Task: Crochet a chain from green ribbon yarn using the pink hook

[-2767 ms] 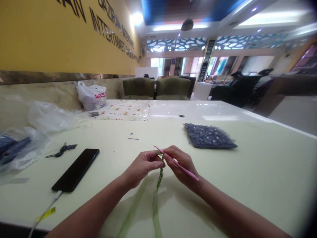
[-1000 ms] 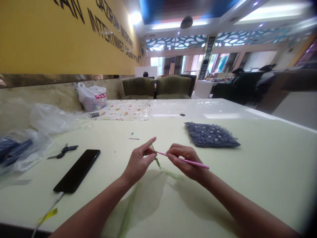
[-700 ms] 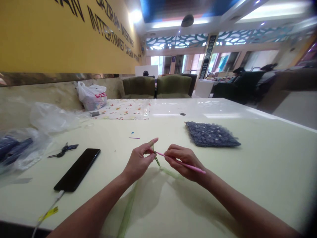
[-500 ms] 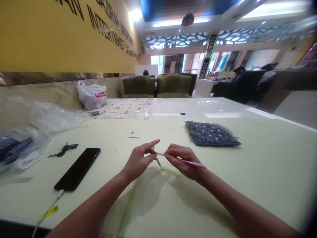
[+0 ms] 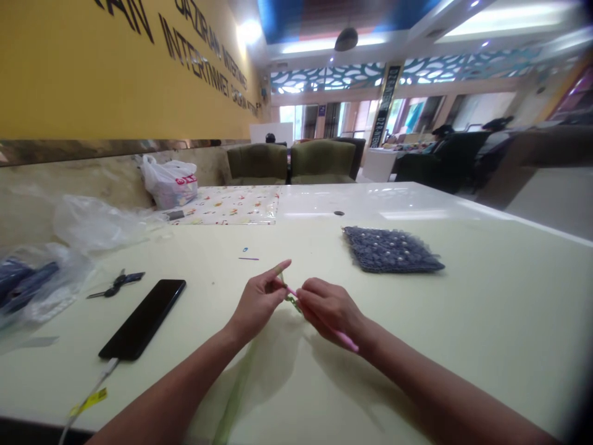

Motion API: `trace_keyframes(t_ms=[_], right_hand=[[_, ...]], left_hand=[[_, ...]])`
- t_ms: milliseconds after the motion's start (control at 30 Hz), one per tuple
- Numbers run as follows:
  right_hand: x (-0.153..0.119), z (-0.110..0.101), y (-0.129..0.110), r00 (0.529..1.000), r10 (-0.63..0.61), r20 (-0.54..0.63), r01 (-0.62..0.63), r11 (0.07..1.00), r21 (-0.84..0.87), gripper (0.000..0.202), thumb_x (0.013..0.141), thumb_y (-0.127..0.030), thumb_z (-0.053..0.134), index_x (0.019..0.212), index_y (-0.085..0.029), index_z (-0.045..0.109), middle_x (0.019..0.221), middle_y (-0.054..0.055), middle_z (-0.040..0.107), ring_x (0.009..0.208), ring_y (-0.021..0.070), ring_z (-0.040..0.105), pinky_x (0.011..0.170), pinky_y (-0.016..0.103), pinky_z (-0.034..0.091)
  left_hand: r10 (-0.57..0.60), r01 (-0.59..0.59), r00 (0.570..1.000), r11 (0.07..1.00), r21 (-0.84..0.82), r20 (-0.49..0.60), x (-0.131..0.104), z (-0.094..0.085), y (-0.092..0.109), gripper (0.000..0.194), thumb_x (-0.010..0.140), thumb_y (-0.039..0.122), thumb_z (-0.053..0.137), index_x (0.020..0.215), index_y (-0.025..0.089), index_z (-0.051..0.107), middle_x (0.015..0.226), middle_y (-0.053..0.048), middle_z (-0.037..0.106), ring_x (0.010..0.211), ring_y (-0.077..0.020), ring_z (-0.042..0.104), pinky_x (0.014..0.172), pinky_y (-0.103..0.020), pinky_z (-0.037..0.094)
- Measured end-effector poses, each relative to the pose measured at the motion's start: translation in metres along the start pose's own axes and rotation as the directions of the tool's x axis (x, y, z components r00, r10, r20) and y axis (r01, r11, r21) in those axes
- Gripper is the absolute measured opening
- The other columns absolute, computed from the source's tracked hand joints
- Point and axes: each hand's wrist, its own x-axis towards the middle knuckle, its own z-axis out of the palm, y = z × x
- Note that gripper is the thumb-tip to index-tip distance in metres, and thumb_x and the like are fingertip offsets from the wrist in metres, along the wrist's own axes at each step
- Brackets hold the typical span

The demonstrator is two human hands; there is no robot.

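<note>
The left hand pinches the green chain, between both hands; the right fingers are closed around the pink hook (its tip is unclear to me); probably a stitch is being worked, and the next move calls for a taut ribbon

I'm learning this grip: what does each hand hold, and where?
Right hand: pink hook, by its shaft. Left hand: green chain, pinched at its upper end.
</note>
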Motion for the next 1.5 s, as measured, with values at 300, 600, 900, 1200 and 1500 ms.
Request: trace_keyframes(t_ms=[300, 600, 900, 1200, 1500], right_hand=[[-0.002, 0.008, -0.002, 0.991, 0.007, -0.13, -0.034, 0.979, -0.202, 0.018, 0.095, -0.016, 0.047, 0.08, -0.017, 0.058, 0.072, 0.002, 0.059, 0.062, 0.0118, 0.052, 0.057, 0.023, 0.035], [-0.004, 0.013, -0.011, 0.97, 0.192, -0.15, -0.215, 0.963, -0.161, 0.017, 0.096, -0.02, 0.045, 0.094, -0.017, 0.061, 0.078, 0.004, 0.064, 0.064, 0.0119, 0.057, 0.058, 0.023, 0.036], [-0.003, 0.008, 0.0, 0.988, 0.069, -0.142, -0.086, 0.99, -0.116, 0.015, 0.096, -0.021, 0.048, 0.089, -0.017, 0.061, 0.073, 0.002, 0.063, 0.06, 0.0103, 0.055, 0.055, 0.021, 0.036], [-0.002, 0.005, 0.002, 0.987, 0.011, -0.158, -0.053, 0.964, -0.262, 0.016, 0.095, -0.02, 0.049, 0.084, -0.017, 0.06, 0.067, 0.001, 0.06, 0.057, 0.0117, 0.053, 0.054, 0.024, 0.033], [-0.003, 0.001, 0.003, 0.992, 0.083, -0.098, -0.077, 0.995, 0.065, 0.016, 0.097, -0.02, 0.044, 0.089, -0.018, 0.057, 0.079, 0.002, 0.063, 0.066, 0.0105, 0.057, 0.06, 0.021, 0.04]], left_hand=[[-0.101, 0.117, 0.993, 0.923, -0.367, 0.065, -0.004, 0.008, -0.003, 0.078, 0.072, 0.02, 0.075, 0.143, 0.016, 0.043, 0.074, 0.004, 0.056, 0.075, -0.011, 0.053, 0.088, -0.033, 0.042], [-0.064, 0.044, 0.994, 0.976, -0.211, -0.09, -0.008, 0.017, -0.001, 0.071, 0.074, 0.023, 0.072, 0.14, 0.014, 0.047, 0.067, 0.005, 0.052, 0.069, -0.0105, 0.049, 0.082, -0.03, 0.042], [-0.124, 0.153, 0.987, 0.923, -0.352, 0.104, -0.004, 0.006, 0.001, 0.093, 0.071, 0.017, 0.075, 0.15, 0.013, 0.026, 0.075, 0.003, 0.059, 0.076, -0.0119, 0.055, 0.089, -0.033, 0.041], [-0.179, 0.243, 0.968, 0.84, -0.485, 0.174, -0.001, 0.006, -0.004, 0.083, 0.071, 0.013, 0.076, 0.145, 0.012, 0.038, 0.076, 0.001, 0.062, 0.076, -0.0124, 0.058, 0.089, -0.033, 0.041], [-0.165, 0.271, 0.954, 0.829, -0.489, 0.249, -0.002, 0.002, -0.003, 0.081, 0.067, 0.011, 0.08, 0.14, 0.015, 0.046, 0.075, 0.003, 0.059, 0.074, -0.0107, 0.056, 0.086, -0.03, 0.04]])
